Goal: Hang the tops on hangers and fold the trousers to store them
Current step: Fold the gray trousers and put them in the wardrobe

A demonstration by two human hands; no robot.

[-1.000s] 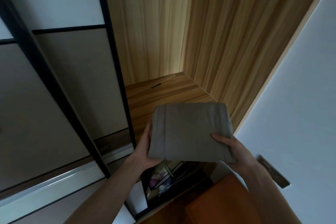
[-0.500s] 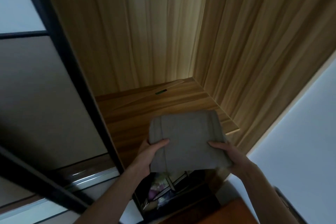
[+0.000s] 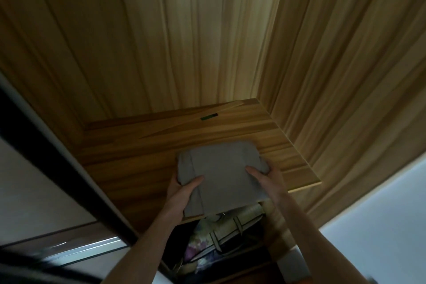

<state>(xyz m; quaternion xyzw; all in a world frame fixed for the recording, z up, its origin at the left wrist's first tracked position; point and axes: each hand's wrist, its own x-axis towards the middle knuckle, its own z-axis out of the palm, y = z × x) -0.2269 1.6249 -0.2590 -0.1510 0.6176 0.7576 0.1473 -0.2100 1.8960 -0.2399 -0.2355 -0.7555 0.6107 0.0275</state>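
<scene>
Head view: dim wooden wardrobe interior seen from above.
Trousers: folded grey fabric trousers (image 3: 224, 176) lie on the brown wooden shelf (image 3: 129, 168), towards its right near part, the near edge overhanging the shelf front.
Left hand (image 3: 182, 189): grips the left near corner of the bundle, thumb on top, fingers under.
Right hand (image 3: 267, 176): holds the right edge, thumb laid across the top, fingers curled round the side.
Below shelf: a pale strapped bag (image 3: 230, 228) and floral cloth (image 3: 196, 246) in the darker lower compartment.
Left: black sliding-door frame (image 3: 57, 168).
</scene>
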